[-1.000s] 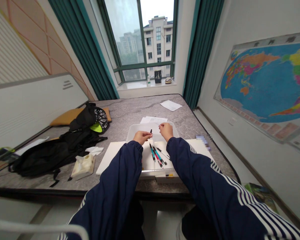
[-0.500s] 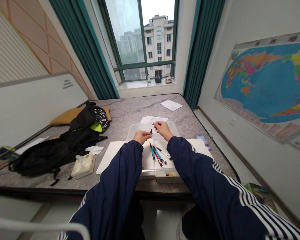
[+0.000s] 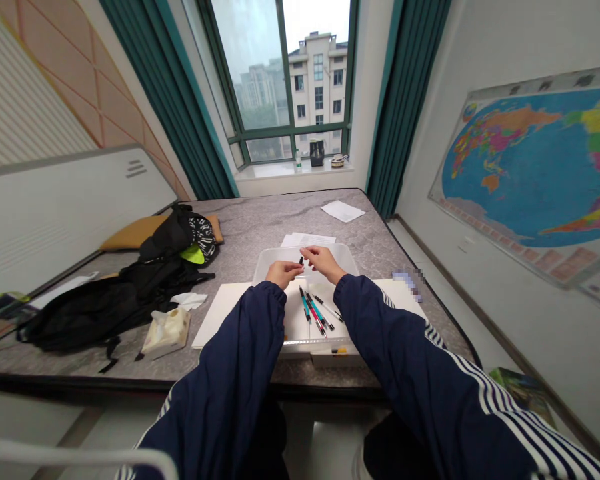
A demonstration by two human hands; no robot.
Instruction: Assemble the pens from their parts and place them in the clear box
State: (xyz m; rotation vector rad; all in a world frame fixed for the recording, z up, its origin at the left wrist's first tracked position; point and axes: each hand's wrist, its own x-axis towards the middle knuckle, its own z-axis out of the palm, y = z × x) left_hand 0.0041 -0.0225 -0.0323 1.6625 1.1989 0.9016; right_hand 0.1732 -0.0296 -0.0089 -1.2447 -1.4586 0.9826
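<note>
My left hand (image 3: 283, 273) is closed in a pinch on a small black pen part (image 3: 301, 261) that stands up from its fingertips. Close beside it on the right, my right hand (image 3: 324, 261) has its thumb and fingers pressed together at the top of that part. What the right fingers hold is too small to make out. Both hands are over a clear plastic bin (image 3: 347, 255). Nearer to me, several pens (image 3: 316, 309) in teal, red, black and white lie loosely together on a white surface (image 3: 293, 320).
A tissue pack (image 3: 173, 331) and a black backpack (image 3: 90, 310) lie to the left on the grey mattress (image 3: 260, 217). Paper sheets (image 3: 343, 211) lie farther back. A ruler-like strip (image 3: 305, 343) runs along the near edge of the white surface.
My right hand has moved slightly left, closer to the black pen part. The thin pale stick that rose from its fingers no longer shows. My left hand has barely moved.
</note>
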